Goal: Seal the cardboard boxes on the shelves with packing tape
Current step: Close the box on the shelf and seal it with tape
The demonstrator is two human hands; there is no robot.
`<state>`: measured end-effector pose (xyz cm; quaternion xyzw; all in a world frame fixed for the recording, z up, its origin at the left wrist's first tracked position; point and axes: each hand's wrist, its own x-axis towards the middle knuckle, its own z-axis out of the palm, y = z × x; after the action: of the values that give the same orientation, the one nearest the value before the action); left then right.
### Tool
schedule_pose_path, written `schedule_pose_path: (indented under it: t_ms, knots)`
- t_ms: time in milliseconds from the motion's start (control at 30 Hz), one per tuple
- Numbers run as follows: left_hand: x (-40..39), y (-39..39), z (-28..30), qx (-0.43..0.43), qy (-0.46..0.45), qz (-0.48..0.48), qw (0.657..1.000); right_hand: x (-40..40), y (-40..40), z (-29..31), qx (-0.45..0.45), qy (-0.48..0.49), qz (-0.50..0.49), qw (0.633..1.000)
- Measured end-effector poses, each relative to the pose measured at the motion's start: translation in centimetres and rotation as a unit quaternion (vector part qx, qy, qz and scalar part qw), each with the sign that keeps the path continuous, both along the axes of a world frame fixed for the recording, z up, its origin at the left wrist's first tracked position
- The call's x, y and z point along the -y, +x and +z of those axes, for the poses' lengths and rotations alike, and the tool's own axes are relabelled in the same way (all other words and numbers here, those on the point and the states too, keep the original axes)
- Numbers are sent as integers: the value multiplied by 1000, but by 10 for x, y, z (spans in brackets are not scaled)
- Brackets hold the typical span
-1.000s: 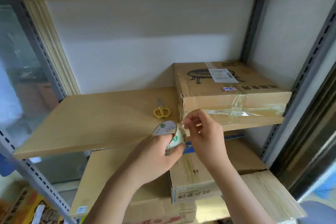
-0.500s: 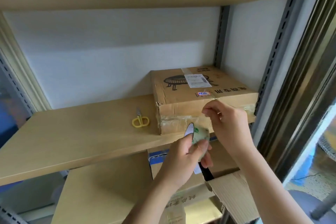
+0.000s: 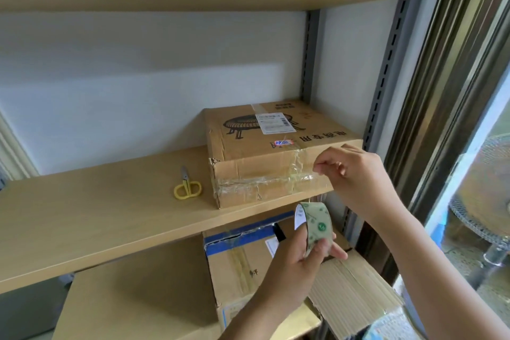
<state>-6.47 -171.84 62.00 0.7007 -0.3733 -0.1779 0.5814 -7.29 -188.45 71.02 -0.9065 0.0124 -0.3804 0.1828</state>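
Standing at the shelf (image 3: 110, 218), you had the cardboard box (image 3: 276, 157) at its right end, the front face already crossed by wrinkled clear tape. Your right hand (image 3: 356, 174) pinched the free tape end at the box's upper front edge, fingers curled tight. Your left hand (image 3: 300, 257) gripped the tape roll (image 3: 316, 225) below the shelf lip, thumb and fingers wrapped round it. Yellow scissors (image 3: 187, 186) lay left of the box, apart from it. Risk, as I judged: the slack strip could fold on itself or land crooked over the old wrinkles, leaving the seam poorly stuck.
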Motion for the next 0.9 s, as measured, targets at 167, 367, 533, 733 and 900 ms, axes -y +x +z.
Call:
schedule_pose_path:
  t_ms: [167, 367, 533, 733, 900]
  knots:
    - [17, 3, -8, -45, 61, 29, 997, 12, -6, -5, 0, -25, -8, 1000]
    - [8, 26, -4, 7, 86, 71, 994, 10, -9, -5, -9, 2, 26, 1000]
    - [-52, 70, 53, 517, 4, 312, 797, 8, -17, 3, -16, -37, 85, 996]
    - [-66, 118, 51, 543, 298, 292, 729, -6, -17, 5, -36, -131, 129, 982]
    - [-61, 90, 24, 608, 259, 307, 686, -16, -26, 10, -61, -146, 150, 976]
